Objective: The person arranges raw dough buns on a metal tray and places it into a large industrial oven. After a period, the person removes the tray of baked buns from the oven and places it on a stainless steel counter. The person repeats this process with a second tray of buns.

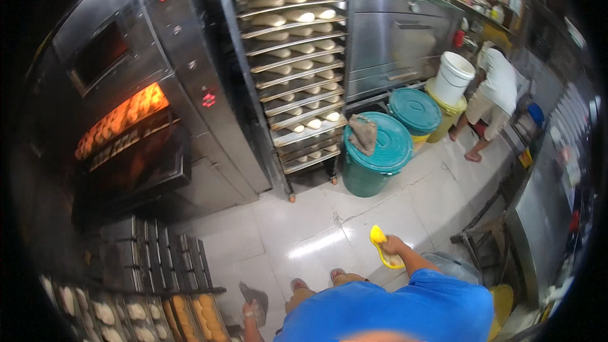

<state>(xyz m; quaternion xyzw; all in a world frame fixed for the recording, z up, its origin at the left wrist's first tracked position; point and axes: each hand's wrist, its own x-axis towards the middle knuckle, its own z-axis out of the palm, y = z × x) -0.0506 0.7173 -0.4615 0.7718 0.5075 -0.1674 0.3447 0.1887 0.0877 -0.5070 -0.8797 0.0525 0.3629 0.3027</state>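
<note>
My right hand (392, 244) grips a yellow plastic container (378, 236) with a curved rim, held over the tiled floor. Something pale shows inside it, too small to make out. Low on the left, my left hand (249, 311) hangs beside bread pans (207, 318). A dark grey shape (256, 297) lies right by its fingers; whether it is a held cloth or a shadow cannot be told. Ahead stands a tall metal rack (311, 140) with trays of pale dough pieces. Beside it is a green lidded bin (378, 171), a brown cloth (363, 135) draped on its lid.
An oven (183, 61) on the left glows orange inside its opening. Stacked pans (156, 251) stand below it. Another lidded bin (414, 108) and a white bucket (454, 73) are farther back, near a bending person (496, 80). A fan (451, 266) and steel table (541, 218) are on the right.
</note>
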